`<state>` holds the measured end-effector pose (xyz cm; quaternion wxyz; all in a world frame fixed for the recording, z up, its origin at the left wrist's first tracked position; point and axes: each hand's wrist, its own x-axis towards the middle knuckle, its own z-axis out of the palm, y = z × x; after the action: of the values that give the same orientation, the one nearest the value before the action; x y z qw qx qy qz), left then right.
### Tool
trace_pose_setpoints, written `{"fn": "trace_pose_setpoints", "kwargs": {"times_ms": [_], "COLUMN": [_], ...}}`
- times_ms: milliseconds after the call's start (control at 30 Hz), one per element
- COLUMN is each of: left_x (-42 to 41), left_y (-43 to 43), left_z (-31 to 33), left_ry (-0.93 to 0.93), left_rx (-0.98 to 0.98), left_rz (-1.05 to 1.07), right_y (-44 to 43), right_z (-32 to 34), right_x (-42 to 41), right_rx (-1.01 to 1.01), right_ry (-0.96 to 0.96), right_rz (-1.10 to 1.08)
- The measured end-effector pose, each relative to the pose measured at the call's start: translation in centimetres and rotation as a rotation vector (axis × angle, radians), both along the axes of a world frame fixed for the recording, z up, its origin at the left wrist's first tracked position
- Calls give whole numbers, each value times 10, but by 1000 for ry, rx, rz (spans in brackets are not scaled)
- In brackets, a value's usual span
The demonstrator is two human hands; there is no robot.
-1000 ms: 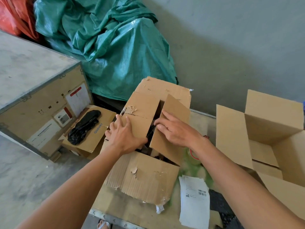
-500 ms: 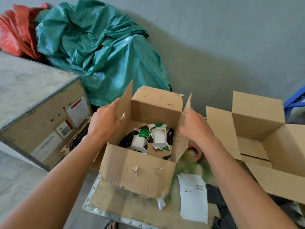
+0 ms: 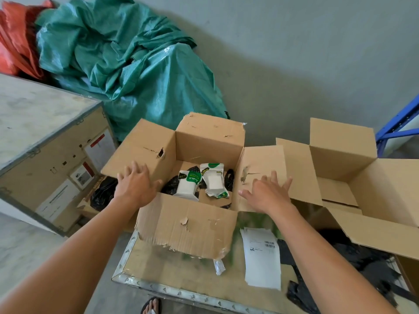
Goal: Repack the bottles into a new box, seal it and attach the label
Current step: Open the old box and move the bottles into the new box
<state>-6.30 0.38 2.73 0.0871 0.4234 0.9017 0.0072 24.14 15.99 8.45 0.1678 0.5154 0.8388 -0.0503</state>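
Note:
A worn, torn cardboard box (image 3: 188, 225) stands open in the middle of the work surface, all its flaps folded outward. Inside lie two white packets with green labels (image 3: 189, 183) (image 3: 214, 180) among black wrapped items (image 3: 172, 186). My left hand (image 3: 135, 185) rests flat on the left flap, fingers spread. My right hand (image 3: 266, 191) presses the right flap down, fingers apart, holding nothing. A clean new box (image 3: 344, 164) stands open to the right. A white shipping label (image 3: 260, 257) lies on the surface in front of the boxes.
A large wooden crate (image 3: 45, 137) stands at the left, with a small carton and black bag (image 3: 102, 193) beside it. Green tarpaulin (image 3: 136, 64) is heaped against the wall. A blue rack (image 3: 399, 123) is at the far right. Black plastic (image 3: 362, 264) lies under the new box.
The old box's side flaps were shut a second ago; both hands pulled them apart and pushed them flat outward, which exposed the packets inside.

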Motion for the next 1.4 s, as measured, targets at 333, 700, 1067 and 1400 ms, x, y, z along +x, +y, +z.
{"fn": "trace_pose_setpoints", "kwargs": {"times_ms": [333, 700, 1067, 1400], "left_x": [2, -3, 37, 25], "left_y": [-9, 4, 66, 142], "left_z": [-13, -13, 7, -80], "left_ry": [-397, -389, -88, -337], "left_rx": [238, 291, 465, -50], "left_rz": [142, 126, -105, 6], "right_y": [-40, -19, 7, 65], "right_z": [-39, -50, -42, -121], "right_x": [-27, -23, -70, -146], "right_rx": [-228, -234, 119, -212], "right_ry": [524, 555, 615, 357], "right_rz": [-278, -292, -68, -192]}}
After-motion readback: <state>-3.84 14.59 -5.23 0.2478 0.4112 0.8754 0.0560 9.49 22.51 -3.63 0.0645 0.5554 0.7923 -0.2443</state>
